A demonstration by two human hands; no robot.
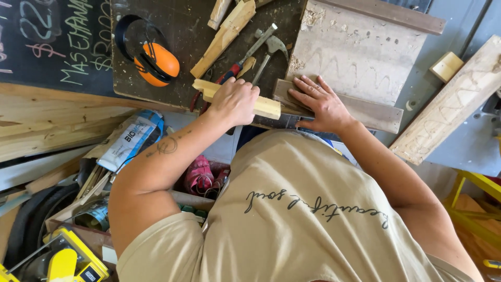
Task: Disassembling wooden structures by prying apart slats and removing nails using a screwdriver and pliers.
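My left hand [236, 101] is closed around a pale wooden block [267, 106] that lies across the front edge of the dark workbench [156, 96]. My right hand [319, 102] rests flat, fingers spread, on a grey wooden strip [377, 114] along the near edge of a large board [355, 49]. A claw hammer [271, 48] and a red-handled tool [229, 74] lie just beyond my left hand. The two hands are about a hand's width apart.
Orange and black ear defenders [151, 60] sit on the bench at the left. Several wood offcuts [224, 34] lie at the back. A long plank [453, 102] leans at the right. Below left are a bag [130, 138], scrap wood and a yellow power tool [68, 258].
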